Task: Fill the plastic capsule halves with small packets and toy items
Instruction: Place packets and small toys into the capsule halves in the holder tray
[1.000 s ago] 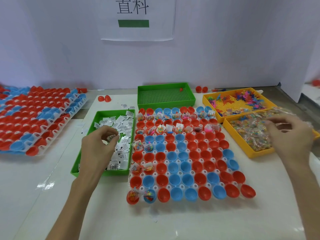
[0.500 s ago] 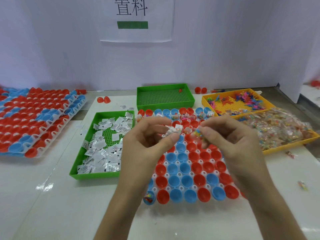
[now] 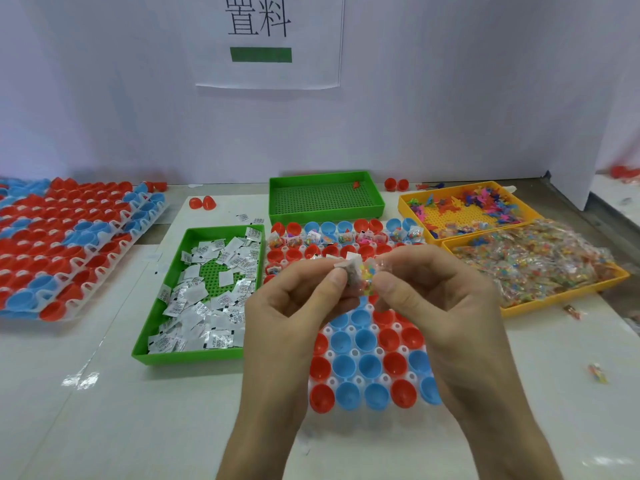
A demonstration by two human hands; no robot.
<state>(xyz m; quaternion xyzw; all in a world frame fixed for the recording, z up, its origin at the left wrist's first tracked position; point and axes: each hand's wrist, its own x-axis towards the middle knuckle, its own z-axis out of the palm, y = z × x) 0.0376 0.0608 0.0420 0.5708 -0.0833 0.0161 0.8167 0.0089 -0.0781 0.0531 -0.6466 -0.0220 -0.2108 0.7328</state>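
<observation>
Capsule halves (image 3: 367, 368), red and blue, sit open side up in a white rack (image 3: 351, 330) at the middle of the table (image 3: 104, 427). The back row already holds packets and coloured bits. Five halves show in the front row: red, blue, blue, red, blue. The hands hide too many of the others for a full count.

Both hands hover together above the rack. The left hand (image 3: 294, 306) has its fingers curled, and its thumb and fingertips pinch a white packet (image 3: 349, 271). The right hand (image 3: 440, 299) is curled the same way and pinches a clear bag (image 3: 367, 278) of coloured pieces. The packet and the bag touch each other between the two thumbs.

There are four trays. Just left of the rack, a green tray (image 3: 187, 357) holds a heap of white packets, too many to count. Behind the rack, a second green tray (image 3: 325, 216) holds one small red piece (image 3: 356, 185). On the right, a yellow tray (image 3: 412, 216) holds coloured toy figures. In front of it, another yellow tray (image 3: 554, 299) is piled with clear bags.

Two loose bags (image 3: 571, 311) lie on the table near that tray. One pair of loose red halves (image 3: 202, 203) lies behind the packet tray, and another pair (image 3: 396, 184) lies by the back wall. A second rack of halves (image 3: 69, 244) lies far left. A paper sign (image 3: 270, 39) hangs on the wall.
</observation>
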